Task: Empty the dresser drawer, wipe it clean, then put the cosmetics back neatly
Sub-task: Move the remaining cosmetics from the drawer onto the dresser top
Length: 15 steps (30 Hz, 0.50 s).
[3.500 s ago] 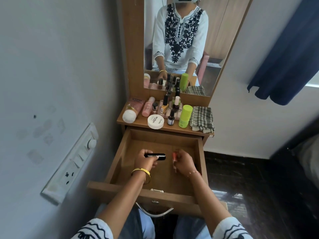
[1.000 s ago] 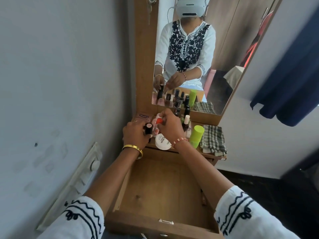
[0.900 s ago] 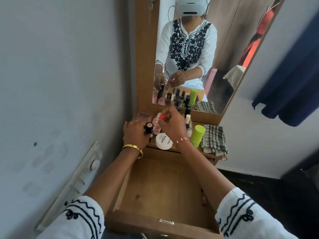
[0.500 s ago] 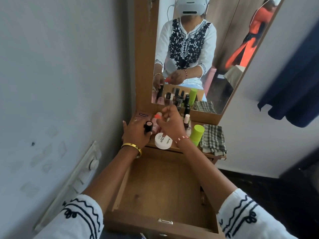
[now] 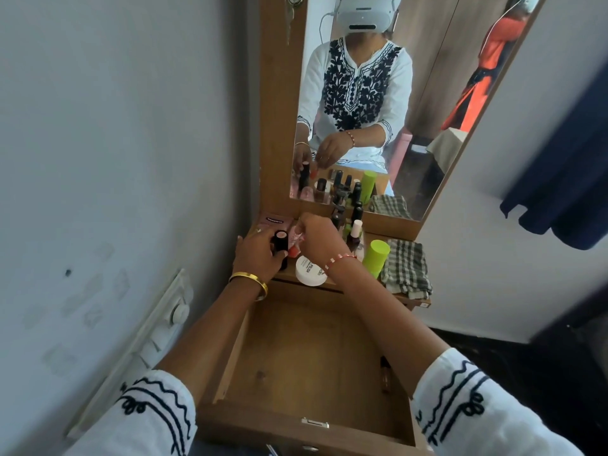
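Drawer (image 5: 309,353) open, near-bare, below hands

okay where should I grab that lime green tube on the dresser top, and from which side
Grip the lime green tube around its upper body, coming from above and the front. It stands upright with its flat cap toward you; nail polish bottles crowd its left and the checked cloth lies against its right, so a sideways reach looks awkward.

Drawer (image 5: 306,353) open, nearly empty; cosmetics (image 5: 353,232) upright on dresser top.

Two hands (image 5: 260,255), one green tube (image 5: 377,258), one white jar (image 5: 309,270), one checked cloth (image 5: 406,268).
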Tool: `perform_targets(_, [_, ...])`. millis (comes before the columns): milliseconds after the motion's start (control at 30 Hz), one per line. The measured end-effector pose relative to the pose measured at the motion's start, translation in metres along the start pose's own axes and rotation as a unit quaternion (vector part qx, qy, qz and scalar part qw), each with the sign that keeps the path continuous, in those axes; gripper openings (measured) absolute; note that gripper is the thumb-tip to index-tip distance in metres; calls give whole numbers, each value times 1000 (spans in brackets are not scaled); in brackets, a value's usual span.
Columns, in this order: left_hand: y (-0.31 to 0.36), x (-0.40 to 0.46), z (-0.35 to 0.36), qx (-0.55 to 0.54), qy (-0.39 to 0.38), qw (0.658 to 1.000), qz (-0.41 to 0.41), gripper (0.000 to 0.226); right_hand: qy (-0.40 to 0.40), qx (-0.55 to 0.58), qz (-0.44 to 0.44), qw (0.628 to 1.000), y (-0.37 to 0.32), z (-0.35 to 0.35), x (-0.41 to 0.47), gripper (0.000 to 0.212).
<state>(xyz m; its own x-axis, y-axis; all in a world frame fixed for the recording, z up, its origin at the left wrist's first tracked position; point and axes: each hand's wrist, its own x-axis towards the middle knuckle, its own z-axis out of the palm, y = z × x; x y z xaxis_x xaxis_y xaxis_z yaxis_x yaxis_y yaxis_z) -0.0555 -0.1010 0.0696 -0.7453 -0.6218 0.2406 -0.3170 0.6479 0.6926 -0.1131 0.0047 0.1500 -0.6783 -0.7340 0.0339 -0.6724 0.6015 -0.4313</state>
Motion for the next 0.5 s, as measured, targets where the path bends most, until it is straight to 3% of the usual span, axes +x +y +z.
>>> perform_targets(200, [0,-1,-1,-13,3,1000,4,43,-29,-89,-11,996,-8,8,11,30])
perform_targets(333, [-3,0,-2,-12,7,1000,7,44,-4,-96,-12,995,-6,14,12,29])
perform_targets(500, [-4,0,-1,-20,2,1000,14,45,-40,-89,-7,995,-4,18,20,37])
